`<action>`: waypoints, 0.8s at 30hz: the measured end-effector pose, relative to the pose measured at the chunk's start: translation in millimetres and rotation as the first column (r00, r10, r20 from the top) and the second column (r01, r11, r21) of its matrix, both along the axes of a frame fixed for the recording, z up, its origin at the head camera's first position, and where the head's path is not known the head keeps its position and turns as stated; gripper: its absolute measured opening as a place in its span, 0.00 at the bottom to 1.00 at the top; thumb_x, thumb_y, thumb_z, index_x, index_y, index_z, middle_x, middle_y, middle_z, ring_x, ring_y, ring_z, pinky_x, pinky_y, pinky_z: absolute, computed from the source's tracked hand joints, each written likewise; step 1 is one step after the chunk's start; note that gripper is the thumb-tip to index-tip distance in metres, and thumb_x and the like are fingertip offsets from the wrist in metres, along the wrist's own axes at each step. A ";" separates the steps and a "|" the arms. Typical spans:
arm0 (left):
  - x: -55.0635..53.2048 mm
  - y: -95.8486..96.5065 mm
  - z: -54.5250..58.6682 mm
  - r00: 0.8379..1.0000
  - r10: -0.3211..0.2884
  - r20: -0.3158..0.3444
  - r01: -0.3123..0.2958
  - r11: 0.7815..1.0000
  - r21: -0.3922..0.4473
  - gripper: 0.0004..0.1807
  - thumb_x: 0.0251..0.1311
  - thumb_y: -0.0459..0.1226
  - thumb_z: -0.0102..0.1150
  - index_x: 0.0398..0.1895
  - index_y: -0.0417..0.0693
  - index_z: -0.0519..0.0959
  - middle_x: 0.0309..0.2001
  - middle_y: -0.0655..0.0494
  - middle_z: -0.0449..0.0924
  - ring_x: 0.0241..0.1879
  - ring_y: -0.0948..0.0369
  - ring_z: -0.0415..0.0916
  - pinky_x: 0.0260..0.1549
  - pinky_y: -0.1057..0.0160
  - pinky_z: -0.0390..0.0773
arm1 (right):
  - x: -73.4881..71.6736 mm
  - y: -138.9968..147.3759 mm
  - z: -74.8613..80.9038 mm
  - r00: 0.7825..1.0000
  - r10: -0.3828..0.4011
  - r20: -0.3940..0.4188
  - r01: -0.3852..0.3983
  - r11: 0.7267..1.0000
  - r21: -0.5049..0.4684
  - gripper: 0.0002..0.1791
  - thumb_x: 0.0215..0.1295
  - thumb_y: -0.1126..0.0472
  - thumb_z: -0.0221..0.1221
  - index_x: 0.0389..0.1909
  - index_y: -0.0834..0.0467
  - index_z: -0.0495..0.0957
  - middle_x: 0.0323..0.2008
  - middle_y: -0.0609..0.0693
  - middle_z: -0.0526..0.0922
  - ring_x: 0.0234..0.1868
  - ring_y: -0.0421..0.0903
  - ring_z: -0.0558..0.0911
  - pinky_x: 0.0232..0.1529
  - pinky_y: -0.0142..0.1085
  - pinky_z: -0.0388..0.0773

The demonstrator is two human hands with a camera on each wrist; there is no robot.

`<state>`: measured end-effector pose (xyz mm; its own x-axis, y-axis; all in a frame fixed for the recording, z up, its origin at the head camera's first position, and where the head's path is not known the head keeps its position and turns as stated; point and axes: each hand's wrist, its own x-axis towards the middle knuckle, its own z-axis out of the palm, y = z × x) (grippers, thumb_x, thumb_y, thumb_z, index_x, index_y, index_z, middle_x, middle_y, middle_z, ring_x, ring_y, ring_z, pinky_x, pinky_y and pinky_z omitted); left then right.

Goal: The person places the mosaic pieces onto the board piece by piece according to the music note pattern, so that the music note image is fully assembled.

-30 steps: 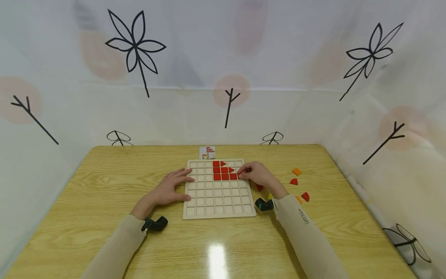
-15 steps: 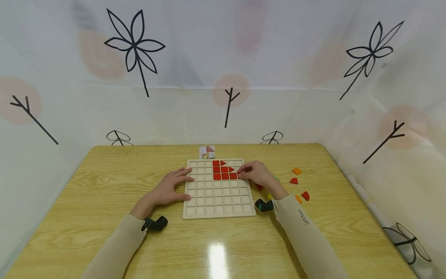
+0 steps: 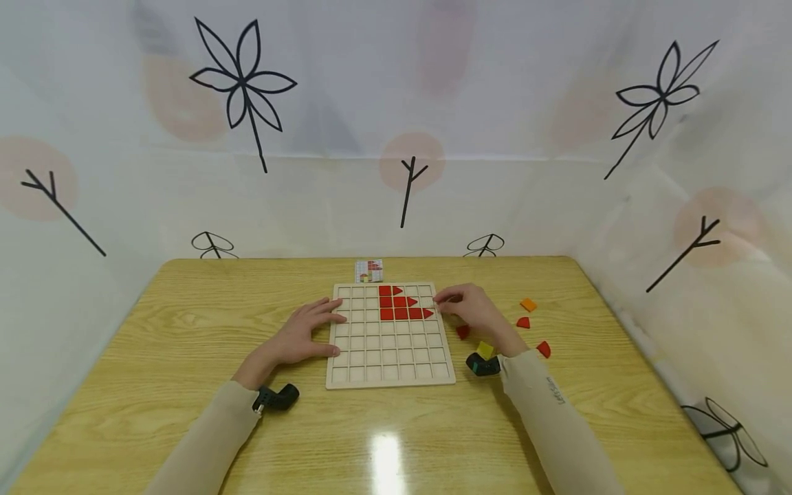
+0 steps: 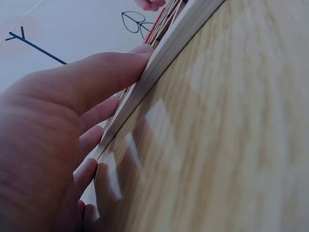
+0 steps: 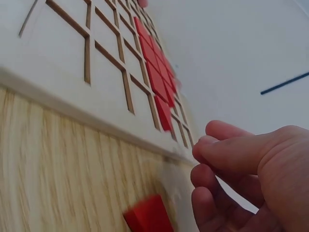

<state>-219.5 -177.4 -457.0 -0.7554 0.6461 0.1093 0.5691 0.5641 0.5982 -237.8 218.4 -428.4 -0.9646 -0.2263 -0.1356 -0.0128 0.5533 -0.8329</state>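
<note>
A pale wooden grid board lies on the table. Red squares fill part of its upper rows, and each red row ends on the right in a red triangle. My left hand rests at the board's left edge with thumb and fingers spread; its thumb lies on the rim in the left wrist view. Just off the board's right edge is my right hand, fingers loosely bent, nothing visible in them. Below that hand a loose red piece lies on the table.
A small printed card lies behind the board. Right of the board are a yellow piece, an orange piece and red rounded pieces. A patterned cloth rises behind the table.
My right hand has let go of the red triangle, now in the third red row, and moved right off the board. My left hand has stayed at the left edge.
</note>
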 end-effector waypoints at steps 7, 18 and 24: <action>-0.4 -0.4 0.2 1.000 0.003 0.007 -0.003 1.000 0.002 0.32 0.58 0.53 0.69 0.64 0.52 0.77 0.76 0.50 0.57 0.76 0.44 0.46 0.67 0.32 0.45 | 4.1 41.0 3.5 0.988 -0.003 -0.154 0.020 0.993 0.112 0.12 0.71 0.66 0.59 0.51 0.62 0.84 0.51 0.57 0.83 0.50 0.55 0.80 0.46 0.44 0.78; -1.9 -1.3 -4.4 1.000 -0.001 -0.010 0.001 1.000 0.009 0.33 0.57 0.53 0.69 0.65 0.53 0.76 0.76 0.51 0.58 0.76 0.45 0.47 0.67 0.33 0.46 | 30.1 125.7 5.4 0.959 -0.201 -0.199 0.232 0.962 0.142 0.18 0.74 0.59 0.56 0.58 0.65 0.79 0.56 0.65 0.80 0.53 0.60 0.78 0.45 0.40 0.76; -2.6 -1.7 -6.8 1.000 -0.003 -0.022 0.003 1.000 0.010 0.33 0.58 0.53 0.68 0.65 0.53 0.76 0.75 0.52 0.59 0.76 0.44 0.47 0.67 0.32 0.45 | 36.1 154.1 -1.8 0.938 -0.283 -0.200 0.319 0.930 0.180 0.23 0.76 0.52 0.54 0.60 0.65 0.77 0.55 0.66 0.77 0.50 0.61 0.76 0.41 0.43 0.74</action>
